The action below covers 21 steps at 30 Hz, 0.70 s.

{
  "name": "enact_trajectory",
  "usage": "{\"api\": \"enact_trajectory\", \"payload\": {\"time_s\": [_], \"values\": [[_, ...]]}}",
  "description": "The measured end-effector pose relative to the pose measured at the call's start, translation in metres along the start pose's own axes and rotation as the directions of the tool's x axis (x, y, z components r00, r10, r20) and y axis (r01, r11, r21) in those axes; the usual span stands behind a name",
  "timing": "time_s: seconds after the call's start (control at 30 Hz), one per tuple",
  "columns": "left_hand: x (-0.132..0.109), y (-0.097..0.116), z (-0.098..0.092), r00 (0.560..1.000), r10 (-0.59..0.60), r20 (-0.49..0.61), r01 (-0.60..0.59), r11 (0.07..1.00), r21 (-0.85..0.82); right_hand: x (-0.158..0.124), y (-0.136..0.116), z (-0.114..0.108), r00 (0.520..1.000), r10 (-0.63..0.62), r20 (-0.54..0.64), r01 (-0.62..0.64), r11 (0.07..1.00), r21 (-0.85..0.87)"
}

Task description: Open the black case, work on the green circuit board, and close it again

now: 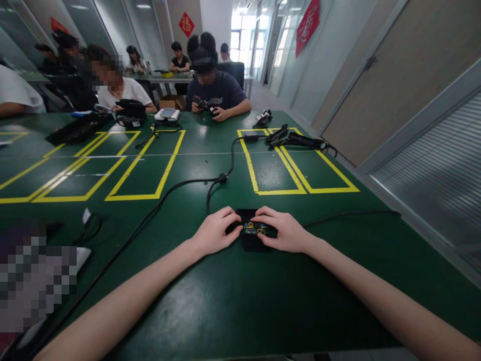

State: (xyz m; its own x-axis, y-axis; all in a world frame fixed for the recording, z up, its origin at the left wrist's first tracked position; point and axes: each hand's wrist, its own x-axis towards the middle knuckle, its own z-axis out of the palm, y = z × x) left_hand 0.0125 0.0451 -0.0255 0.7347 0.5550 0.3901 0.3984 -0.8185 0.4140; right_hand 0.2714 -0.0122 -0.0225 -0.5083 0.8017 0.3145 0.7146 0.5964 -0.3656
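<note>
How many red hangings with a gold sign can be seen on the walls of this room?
3: one diamond-shaped hanging on the far wall, one large hanging on the right wall, one small hanging on the left wall. Others may be hidden farther back.

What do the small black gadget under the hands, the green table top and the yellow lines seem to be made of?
The small black gadget looks like matte black plastic, with what seems a green circuit board showing between the left hand and right hand. The green table top looks like a smooth, slightly glossy mat, since it reflects the lights. The yellow lines look like stuck-on tape, though paint is possible.
</note>
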Motion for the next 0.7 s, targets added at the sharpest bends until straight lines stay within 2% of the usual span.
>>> {"api": "enact_trajectory", "payload": {"time_s": [0.17, 0.37, 0.53, 0.7], "values": [[-0.005, -0.004, -0.002, 0.992, 0.049, 0.112, -0.061, 0.993, 0.100, 0.000, -0.003, 0.001, 0.999, 0.027, -0.017, -0.028, 0.998, -0.054], [-0.016, -0.010, -0.008, 0.992, 0.019, 0.124, -0.046, 0.976, 0.213, 0.012, -0.007, 0.007, 1.000, 0.019, -0.022, -0.020, 0.998, -0.064], [-0.022, -0.011, -0.014, 0.996, -0.008, 0.092, -0.007, 0.988, 0.156, 0.020, -0.010, 0.013, 0.999, 0.024, -0.046, -0.027, 0.998, -0.050], [-0.026, -0.009, -0.019, 0.992, -0.082, 0.101, 0.070, 0.991, 0.113, 0.013, -0.010, 0.015, 0.998, 0.026, -0.062, -0.027, 0.999, -0.017]]}}
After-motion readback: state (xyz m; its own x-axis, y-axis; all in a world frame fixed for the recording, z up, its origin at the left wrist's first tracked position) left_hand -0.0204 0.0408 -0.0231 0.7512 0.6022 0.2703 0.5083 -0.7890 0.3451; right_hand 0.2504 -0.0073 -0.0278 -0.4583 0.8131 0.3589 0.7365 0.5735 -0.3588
